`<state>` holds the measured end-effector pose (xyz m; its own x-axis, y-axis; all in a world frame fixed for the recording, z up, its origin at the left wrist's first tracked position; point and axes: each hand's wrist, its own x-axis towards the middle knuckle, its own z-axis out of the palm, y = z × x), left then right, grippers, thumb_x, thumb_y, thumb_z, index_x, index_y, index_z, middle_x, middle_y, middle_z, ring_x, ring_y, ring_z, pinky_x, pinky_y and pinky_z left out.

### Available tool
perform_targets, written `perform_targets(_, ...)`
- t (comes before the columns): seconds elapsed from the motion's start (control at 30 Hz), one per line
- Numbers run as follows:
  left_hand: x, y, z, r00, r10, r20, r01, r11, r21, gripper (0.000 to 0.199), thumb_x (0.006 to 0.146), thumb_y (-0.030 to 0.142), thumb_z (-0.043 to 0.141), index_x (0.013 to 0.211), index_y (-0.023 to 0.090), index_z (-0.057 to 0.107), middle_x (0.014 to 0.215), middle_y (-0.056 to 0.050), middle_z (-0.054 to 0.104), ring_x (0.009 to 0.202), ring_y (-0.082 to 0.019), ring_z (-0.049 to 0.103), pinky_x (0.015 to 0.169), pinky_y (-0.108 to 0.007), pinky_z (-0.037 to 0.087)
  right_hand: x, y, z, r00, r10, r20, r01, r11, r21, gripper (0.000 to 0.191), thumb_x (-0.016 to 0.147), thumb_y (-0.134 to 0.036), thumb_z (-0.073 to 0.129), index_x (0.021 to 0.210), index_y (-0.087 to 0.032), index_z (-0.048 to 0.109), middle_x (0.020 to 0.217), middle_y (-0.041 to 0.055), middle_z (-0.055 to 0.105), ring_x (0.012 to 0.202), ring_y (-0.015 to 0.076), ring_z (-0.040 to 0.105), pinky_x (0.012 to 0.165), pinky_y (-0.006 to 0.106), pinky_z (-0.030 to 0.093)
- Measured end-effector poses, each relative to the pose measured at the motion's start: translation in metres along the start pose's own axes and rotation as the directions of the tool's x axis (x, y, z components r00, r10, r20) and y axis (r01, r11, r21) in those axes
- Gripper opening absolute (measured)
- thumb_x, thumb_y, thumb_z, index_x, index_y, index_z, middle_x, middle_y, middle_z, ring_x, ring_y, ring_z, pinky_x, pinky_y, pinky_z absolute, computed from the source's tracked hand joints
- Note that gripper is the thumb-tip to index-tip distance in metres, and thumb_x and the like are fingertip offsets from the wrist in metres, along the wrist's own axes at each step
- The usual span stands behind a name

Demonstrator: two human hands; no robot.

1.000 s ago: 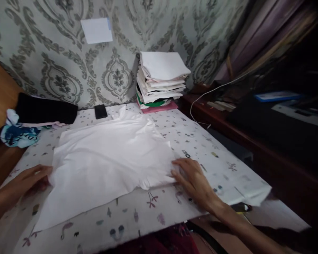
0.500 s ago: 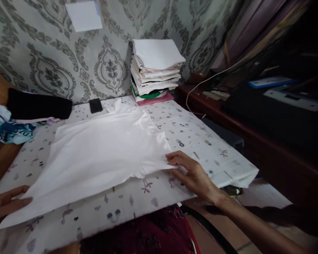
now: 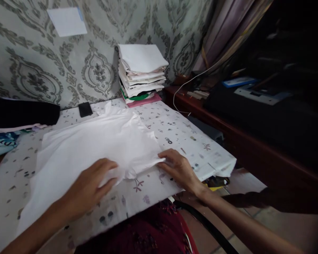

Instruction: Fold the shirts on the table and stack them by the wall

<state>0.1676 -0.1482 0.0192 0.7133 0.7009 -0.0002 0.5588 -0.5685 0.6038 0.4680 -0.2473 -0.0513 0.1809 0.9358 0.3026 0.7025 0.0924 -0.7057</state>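
A white shirt (image 3: 100,141) lies spread over the patterned white tablecloth (image 3: 169,120), with wrinkles along its right part. At the shirt's right near corner, my right hand (image 3: 178,169) pinches the fabric between thumb and fingers. My left hand (image 3: 92,185) is over the shirt's near edge, left of the right hand. Its thumb and fingers are apart, slightly smeared by motion, and point to the right. The left forearm covers part of the shirt's near left side.
A tall stack of folded clothes (image 3: 143,76) stands at the back by the patterned wall. A dark phone-like object (image 3: 85,109) lies left of it. Black folded cloth (image 3: 23,111) is at the far left. A white cable (image 3: 176,102) hangs over the dark red furniture (image 3: 214,113) at right.
My left hand has let go of the shirt's left near corner and moved right, closer to my right hand. My right hand keeps its pinch. The view has shifted right.
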Motion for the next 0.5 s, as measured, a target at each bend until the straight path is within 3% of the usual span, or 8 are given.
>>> perform_targets(0.07,0.03,0.027,0.022,0.983,0.171,0.072,-0.169,0.985,-0.029,0.031,0.088,0.045,0.052,0.113,0.028,0.058,0.112,-0.008,0.064,0.096,-0.025,0.061,0.077,-0.036,0.049,0.005,-0.005,0.004,1.0,-0.024,-0.019,0.025,0.998,0.065,0.013,0.088,-0.033,0.062,0.095,-0.024,0.067,0.1,0.0068,0.068,0.095,0.0233,0.064,0.086,0.039,0.053)
perform_targets(0.17,0.065,0.041,0.044,0.967,0.224,0.123,-0.22,0.974,-0.045,0.021,0.089,0.04,0.052,0.102,0.023,0.057,0.1,-0.005,0.061,0.087,-0.021,0.057,0.074,-0.034,0.045,0.013,-0.007,0.008,0.997,-0.013,-0.082,0.026,0.987,0.16,0.014,0.089,-0.035,0.062,0.093,-0.023,0.068,0.1,0.0064,0.067,0.095,0.0228,0.065,0.086,0.039,0.053)
perform_targets(0.23,0.082,0.037,0.052,0.975,0.176,0.134,-0.164,0.982,-0.097,0.019,0.09,0.037,0.049,0.083,0.02,0.055,0.081,0.0,0.055,0.074,-0.017,0.052,0.067,-0.03,0.041,0.017,-0.006,0.011,0.991,0.024,-0.132,0.011,0.966,0.26,0.016,0.089,-0.038,0.062,0.09,-0.023,0.068,0.107,0.0075,0.064,0.102,0.023,0.063,0.088,0.039,0.053)
perform_targets(0.3,0.094,0.029,0.055,0.985,0.082,0.151,-0.042,0.966,-0.255,0.025,0.089,0.039,0.048,0.073,0.019,0.051,0.069,0.002,0.048,0.064,-0.014,0.046,0.06,-0.028,0.035,0.02,-0.005,0.014,0.984,0.072,-0.164,-0.005,0.926,0.377,0.02,0.089,-0.042,0.061,0.09,-0.023,0.067,0.115,0.0086,0.059,0.108,0.0226,0.061,0.088,0.038,0.055)
perform_targets(0.4,0.104,0.014,0.055,0.969,-0.048,0.241,0.178,0.815,-0.552,0.028,0.083,0.044,0.055,0.079,0.017,0.057,0.071,0.001,0.054,0.063,-0.013,0.049,0.058,-0.026,0.035,0.02,-0.003,0.019,0.977,0.142,-0.161,-0.057,0.894,0.445,0.022,0.085,-0.044,0.065,0.092,-0.023,0.065,0.109,0.0072,0.058,0.099,0.0199,0.062,0.083,0.036,0.056)
perform_targets(0.5,0.107,0.004,0.052,0.95,-0.084,0.3,0.271,0.697,-0.664,0.03,0.08,0.044,0.061,0.084,0.015,0.062,0.074,-0.003,0.06,0.066,-0.015,0.053,0.061,-0.028,0.039,0.021,-0.004,0.024,0.977,0.188,-0.101,-0.145,0.932,0.332,0.018,0.082,-0.039,0.069,0.089,-0.022,0.065,0.091,0.0037,0.061,0.082,0.0175,0.06,0.077,0.035,0.053)
